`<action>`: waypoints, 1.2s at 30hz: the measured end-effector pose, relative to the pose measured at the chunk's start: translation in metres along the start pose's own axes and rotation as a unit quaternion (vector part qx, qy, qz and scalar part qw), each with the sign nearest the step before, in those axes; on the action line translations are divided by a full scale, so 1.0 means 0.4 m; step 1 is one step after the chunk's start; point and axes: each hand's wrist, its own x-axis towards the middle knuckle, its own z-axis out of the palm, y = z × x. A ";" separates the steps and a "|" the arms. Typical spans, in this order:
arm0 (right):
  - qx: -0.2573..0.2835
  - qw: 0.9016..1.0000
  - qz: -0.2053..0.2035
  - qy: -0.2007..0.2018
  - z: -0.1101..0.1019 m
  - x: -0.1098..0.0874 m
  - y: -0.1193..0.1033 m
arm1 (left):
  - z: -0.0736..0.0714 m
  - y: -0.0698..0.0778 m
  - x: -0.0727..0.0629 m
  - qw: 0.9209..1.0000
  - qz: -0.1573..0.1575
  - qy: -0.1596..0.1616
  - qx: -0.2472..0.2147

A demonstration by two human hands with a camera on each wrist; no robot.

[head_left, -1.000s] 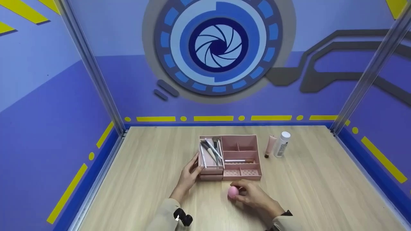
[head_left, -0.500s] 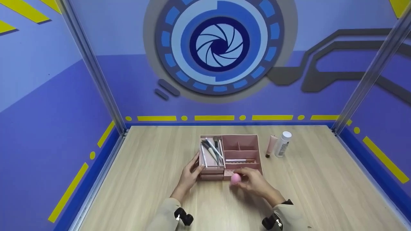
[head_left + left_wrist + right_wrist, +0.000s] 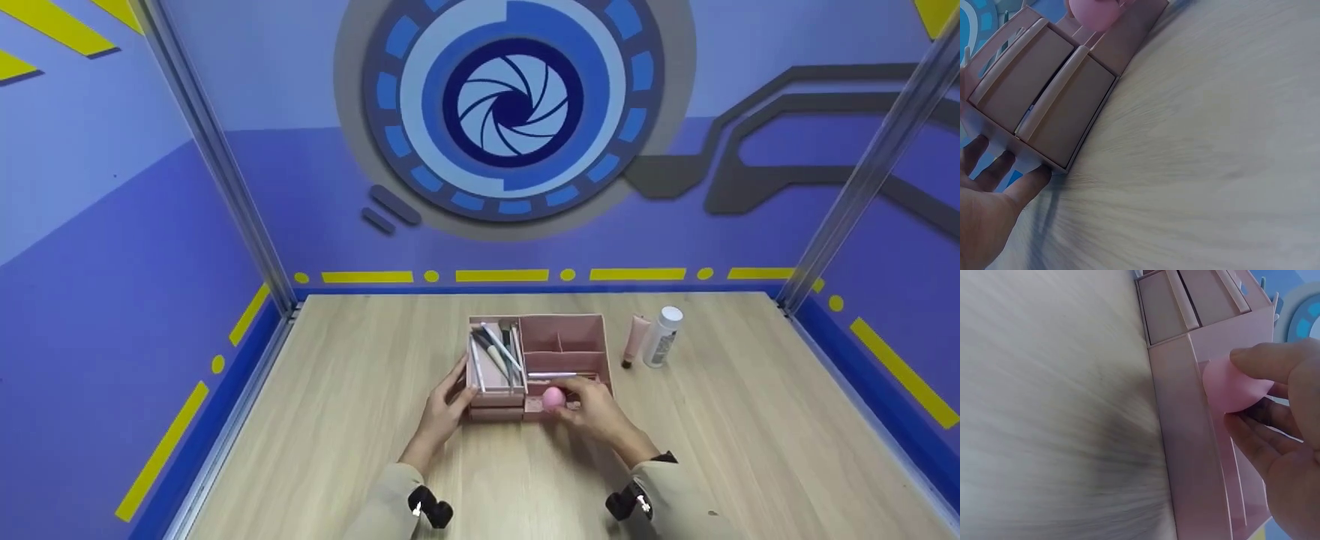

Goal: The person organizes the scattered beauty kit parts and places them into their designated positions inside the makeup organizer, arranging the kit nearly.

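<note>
A pink makeup sponge [image 3: 553,398] is pinched between the thumb and fingers of my right hand [image 3: 602,417]. It is over the front right compartments of a pink makeup organizer [image 3: 562,326]. In the right wrist view, the sponge [image 3: 1233,387] is at the rim of the front wall; whether it touches the bottom is hidden. My left hand [image 3: 439,417] rests against the organizer's left side, its fingertips on the wall beside two drawers [image 3: 1067,101]. Several makeup brushes [image 3: 493,352] lie in the top left tray, and slim sticks [image 3: 555,374] lie in the middle right compartment.
To the right of the organizer, a pink tube [image 3: 635,339] with a dark cap and a white bottle [image 3: 662,339] stand on the wooden table [image 3: 750,420]. Patterned walls and metal posts [image 3: 847,161] enclose the table's back and sides.
My right hand has carried the sponge forward from the table in front of the organizer to above its front right compartments. The left hand stays at the organizer's side.
</note>
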 end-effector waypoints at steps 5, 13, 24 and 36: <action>-0.024 0.999 0.017 0.022 0.000 0.014 0.000 | 0.002 0.003 -0.001 1.000 -0.003 0.006 -0.004; 0.011 0.999 0.023 0.027 -0.002 0.020 0.013 | 0.003 0.004 0.000 1.000 -0.001 0.002 -0.007; -0.021 0.998 0.048 0.045 -0.039 0.003 0.016 | -0.002 -0.072 0.016 1.000 -0.013 0.011 -0.020; -0.014 0.995 0.024 0.091 -0.119 0.001 0.050 | -0.001 -0.053 0.013 1.000 -0.004 0.014 -0.011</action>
